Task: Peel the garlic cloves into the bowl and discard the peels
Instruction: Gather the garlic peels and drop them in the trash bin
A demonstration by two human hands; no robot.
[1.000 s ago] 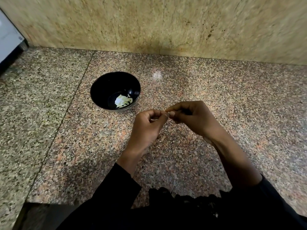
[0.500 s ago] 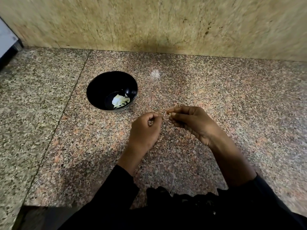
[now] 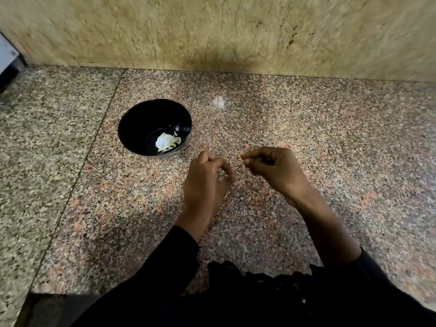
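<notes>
On the granite counter, near the wall:
Counter (image 3: 306, 128): speckled pink-grey stone with a seam running down its left part; a small pale spot (image 3: 219, 101) lies on it to the right of the bowl.
Bowl (image 3: 132, 128): black and round, standing left of both hands, just beyond the left hand's knuckles.
Bowl contents (image 3: 167, 142): a small heap of whitish garlic pieces at the bottom, towards the right wall.
Left hand (image 3: 205, 182): held just above the counter, fingers curled, forefinger and thumb bent into a ring; whether anything sits between them cannot be told.
Right hand (image 3: 276, 172): to the right of the left hand, apart from it, fingers curled, thumb and forefinger tips pressed together as in a pinch; what they hold, if anything, is too small to make out.
Sleeves (image 3: 165, 263): black, covering both forearms up to near the wrists.
Wall (image 3: 212, 31): yellowish stone slabs behind the counter.
</notes>
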